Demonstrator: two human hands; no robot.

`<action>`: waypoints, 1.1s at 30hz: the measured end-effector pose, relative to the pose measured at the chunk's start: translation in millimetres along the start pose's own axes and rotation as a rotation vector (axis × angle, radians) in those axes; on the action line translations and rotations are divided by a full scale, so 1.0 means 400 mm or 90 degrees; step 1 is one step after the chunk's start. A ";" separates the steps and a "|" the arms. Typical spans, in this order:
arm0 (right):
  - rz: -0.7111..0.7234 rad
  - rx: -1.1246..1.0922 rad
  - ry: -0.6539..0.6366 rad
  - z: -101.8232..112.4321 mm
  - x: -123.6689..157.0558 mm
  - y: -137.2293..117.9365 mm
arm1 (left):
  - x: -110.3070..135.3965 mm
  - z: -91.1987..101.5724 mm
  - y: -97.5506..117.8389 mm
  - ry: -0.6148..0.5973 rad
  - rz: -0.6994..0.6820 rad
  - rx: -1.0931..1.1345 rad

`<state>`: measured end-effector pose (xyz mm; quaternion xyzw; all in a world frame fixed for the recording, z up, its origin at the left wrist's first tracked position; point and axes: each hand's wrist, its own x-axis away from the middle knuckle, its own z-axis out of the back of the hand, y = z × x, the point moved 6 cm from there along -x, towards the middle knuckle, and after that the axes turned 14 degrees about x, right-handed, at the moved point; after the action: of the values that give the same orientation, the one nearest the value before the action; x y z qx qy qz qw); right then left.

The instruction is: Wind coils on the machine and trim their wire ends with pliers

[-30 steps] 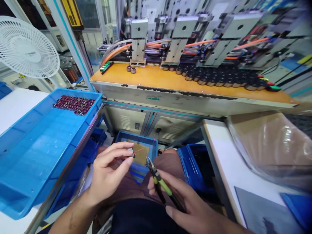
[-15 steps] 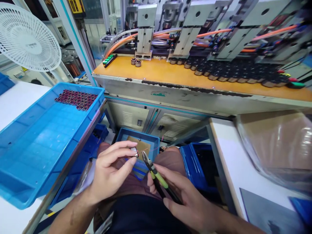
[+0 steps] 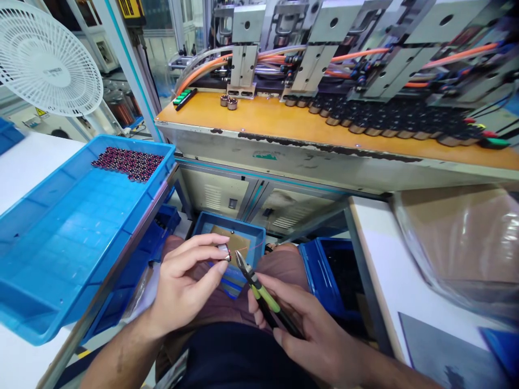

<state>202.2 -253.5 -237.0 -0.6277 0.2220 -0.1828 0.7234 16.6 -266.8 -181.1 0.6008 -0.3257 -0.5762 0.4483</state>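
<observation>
Between the thumb and fingers of my left hand [image 3: 190,275] is a small round metal part [image 3: 224,250], mostly covered by the fingertips. A thin reddish wire [image 3: 255,247] stretches to the right, near this part; I cannot tell where it is attached. My right hand [image 3: 308,324] grips diagonal cutters [image 3: 263,294] with green and black handles. Their jaws point up and left, a short way from the small part and close to the wire. Whether the blades touch the wire is too small to tell.
Below my hands sits a blue bin [image 3: 263,232] with cardboard inside. On the left, a large blue tray [image 3: 52,216] holds many small dark red-and-silver parts [image 3: 130,163]. Ahead, a machine's orange ledge [image 3: 267,116] carries rows of black-topped copper pieces [image 3: 381,116]. A white fan [image 3: 52,65] stands left.
The thin wire's far end has dropped from pointing upward to lying more level. Both hands keep nearly the same pose, and the view has shifted slightly.
</observation>
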 end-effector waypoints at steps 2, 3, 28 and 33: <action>0.015 0.007 0.010 0.000 0.001 -0.004 | 0.001 0.000 0.000 0.000 0.000 -0.001; 0.019 0.011 0.017 0.000 0.001 -0.005 | 0.001 0.000 0.000 0.000 0.000 -0.001; -0.040 0.022 -0.013 0.012 0.049 -0.034 | 0.021 0.001 -0.007 -0.047 -0.183 0.080; -0.032 0.028 -0.025 0.008 0.046 -0.038 | 0.026 0.000 0.004 -0.058 -0.192 0.055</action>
<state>219.5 -262.9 -223.1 -0.6206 0.1878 -0.1935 0.7363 18.3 -276.8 -183.9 0.6350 -0.2762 -0.6491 0.3150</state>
